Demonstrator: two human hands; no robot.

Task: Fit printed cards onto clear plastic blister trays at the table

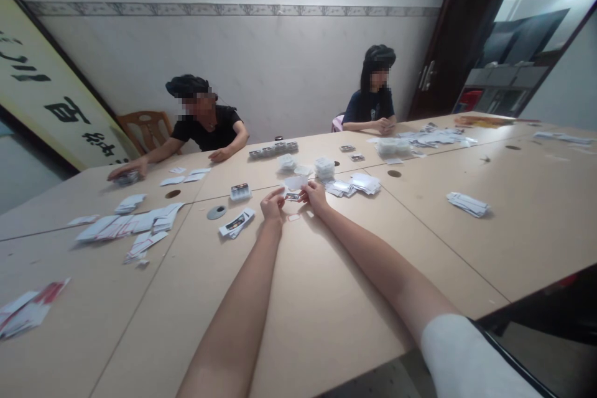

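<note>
Stretched out over the table (354, 311), my two hands meet around a small clear plastic case (295, 183) that appears to have its lid raised. A dark printed card (293, 197) shows at its near side. My left hand (273, 204) pinches the left edge, and my right hand (315, 196) has its fingers closed at the right edge. The fingertips are small in view. Below lie small paper bits (293, 217). Left of my hands are a stack of printed cards (237, 222) and a filled clear case (240, 191). White paper cards (365, 183) lie to the right.
Stacks of clear cases (324, 168) stand beyond my hands, with a row of filled cases (273, 149) farther back. White cards (130, 224) spread leftward; another pile (468, 204) lies right. Two people (209, 127) (370, 106) sit across, one reaching to cases (128, 177).
</note>
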